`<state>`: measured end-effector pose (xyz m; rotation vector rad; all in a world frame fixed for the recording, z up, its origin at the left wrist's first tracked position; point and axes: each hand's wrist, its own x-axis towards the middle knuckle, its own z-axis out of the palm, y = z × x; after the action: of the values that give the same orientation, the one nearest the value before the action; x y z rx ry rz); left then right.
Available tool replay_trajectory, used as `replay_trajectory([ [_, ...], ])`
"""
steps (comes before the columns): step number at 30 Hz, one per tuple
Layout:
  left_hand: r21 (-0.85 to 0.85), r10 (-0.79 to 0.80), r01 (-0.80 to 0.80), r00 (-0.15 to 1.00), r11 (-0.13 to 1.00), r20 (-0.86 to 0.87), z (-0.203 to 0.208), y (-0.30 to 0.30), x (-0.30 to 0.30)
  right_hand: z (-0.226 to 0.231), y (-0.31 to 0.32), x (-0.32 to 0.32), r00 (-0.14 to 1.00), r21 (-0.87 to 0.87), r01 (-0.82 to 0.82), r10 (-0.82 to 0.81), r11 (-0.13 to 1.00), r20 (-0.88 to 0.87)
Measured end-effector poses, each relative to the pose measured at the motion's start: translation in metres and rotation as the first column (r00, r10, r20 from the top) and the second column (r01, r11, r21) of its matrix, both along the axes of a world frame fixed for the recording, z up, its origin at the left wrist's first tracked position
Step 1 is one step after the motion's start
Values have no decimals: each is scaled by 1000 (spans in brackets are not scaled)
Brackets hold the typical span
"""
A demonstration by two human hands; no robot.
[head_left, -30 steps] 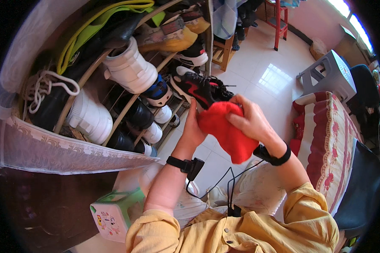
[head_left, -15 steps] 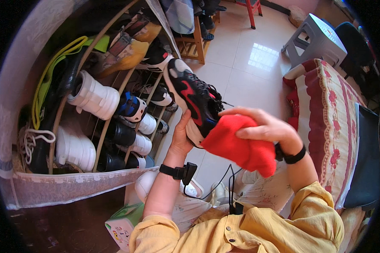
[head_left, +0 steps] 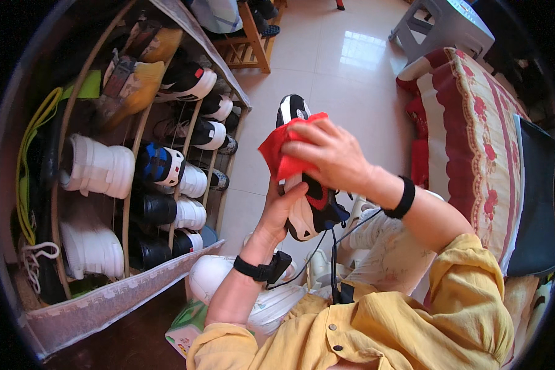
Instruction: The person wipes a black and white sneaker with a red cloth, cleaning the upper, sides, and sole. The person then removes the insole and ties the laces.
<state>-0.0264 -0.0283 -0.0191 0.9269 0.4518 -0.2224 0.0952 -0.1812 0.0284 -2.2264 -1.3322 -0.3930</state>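
Note:
A black, white and red sneaker (head_left: 305, 227) is held up in front of me, tilted so its pale sole edge faces left. My left hand (head_left: 282, 206) grips it from the left, thumb across the side of the sole. Over the middle of the shoe lies a red cloth (head_left: 276, 148), which my right hand (head_left: 327, 151) presses against it with bent fingers. The cloth and that hand hide much of the shoe's upper; its toe shows beyond them.
On the left stands a shoe rack (head_left: 129, 213) with several shoes, among them white sneakers (head_left: 98, 166), under a pale fabric cover (head_left: 129, 290). A grey plastic stool (head_left: 441, 28) and a seat with a floral cover (head_left: 475, 142) are at the right. A green-white box (head_left: 188, 327) sits below.
The sneaker has turned, its sole edge now facing left more. My right hand has carried the red cloth from the heel end up and left to the shoe's middle. The view has shifted.

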Motion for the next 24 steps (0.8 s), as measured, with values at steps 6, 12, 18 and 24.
replay_trajectory([
  [6, -44, -108, 106, 993, 993, -38, 4, -10, -19, 2, -9, 62, 890, 77, 416, -388, 906, -241],
  [12, -42, 65, -66, 998, 997, -23, 4, 4, -11, 19, -2, -21, 997, 77, -20, 26, 997, -73],
  [18, 0, -63, 63, 998, 998, -16, 16, 3, -20, 1, -3, 35, 992, 207, 124, -125, 970, -7],
  [24, -516, -87, 108, 994, 849, 65, 23, 6, -29, -4, -10, 71, 686, 476, 347, 128, 808, -717],
])
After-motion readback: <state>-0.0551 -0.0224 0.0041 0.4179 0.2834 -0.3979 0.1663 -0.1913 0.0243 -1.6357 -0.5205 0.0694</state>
